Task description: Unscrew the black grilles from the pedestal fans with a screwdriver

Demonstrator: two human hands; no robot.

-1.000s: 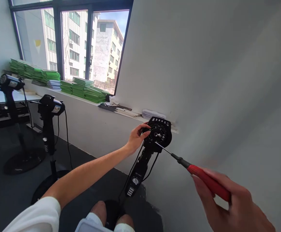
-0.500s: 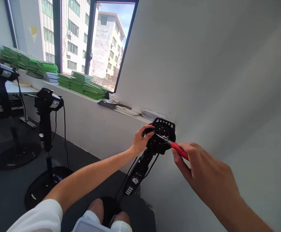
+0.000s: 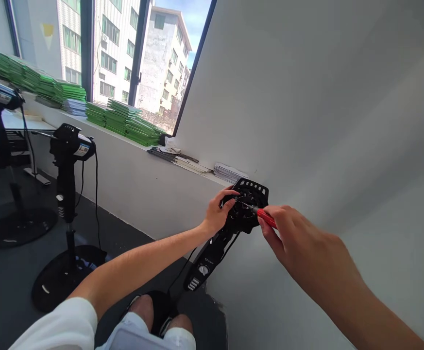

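A black pedestal fan without blades or grille tilts in front of me, its open motor head (image 3: 257, 186) facing up near the sill. My left hand (image 3: 216, 214) is at the left side of this head, thumb and forefinger closed near the tool's tip; whatever is between them is too small to make out. My right hand (image 3: 302, 238) grips a red-handled screwdriver (image 3: 267, 218) from the right. Its thin metal shaft points left into the head, towards my left fingertips. Below the head, the fan's control column (image 3: 203, 266) shows a round knob and several pale buttons.
Two similar fans, one nearer (image 3: 66, 170) and one farther (image 3: 1, 121), stand on round bases at the left. Stacks of green sheets (image 3: 124, 124) and white papers (image 3: 229, 171) lie along the windowsill. Black cords hang by the fans. A bare wall (image 3: 324, 121) rises at the right.
The view has shifted slightly. The screwdriver and my right hand sit a little closer to the motor head, with less of the shaft showing. My left hand remains at the head.
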